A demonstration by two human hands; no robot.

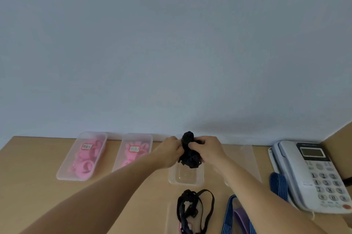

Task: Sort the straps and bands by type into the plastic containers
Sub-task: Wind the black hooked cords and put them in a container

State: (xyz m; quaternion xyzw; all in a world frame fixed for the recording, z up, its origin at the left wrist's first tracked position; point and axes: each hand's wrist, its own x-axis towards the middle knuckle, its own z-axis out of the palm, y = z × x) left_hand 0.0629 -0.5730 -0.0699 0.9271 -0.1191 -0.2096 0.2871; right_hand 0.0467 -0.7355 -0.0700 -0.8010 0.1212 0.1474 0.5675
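Note:
A bundle of black straps [189, 152] hangs above an open clear container [185, 176] at the table's middle. My left hand [169, 151] and my right hand [206, 149] both grip this bundle from either side. More black straps [192, 209] lie near the front edge on a clear lid. A blue striped strap [228, 214] and a purple band [242, 218] lie to their right, partly under my right forearm. Two closed clear containers, one at the far left [82, 155] and one beside it [133, 150], hold pink bands.
A white desk phone [312, 174] stands at the right, with another blue striped strap [278, 186] beside it. A further clear container [249, 159] sits behind my right arm. A plain wall rises at the wooden table's [38, 191] back edge.

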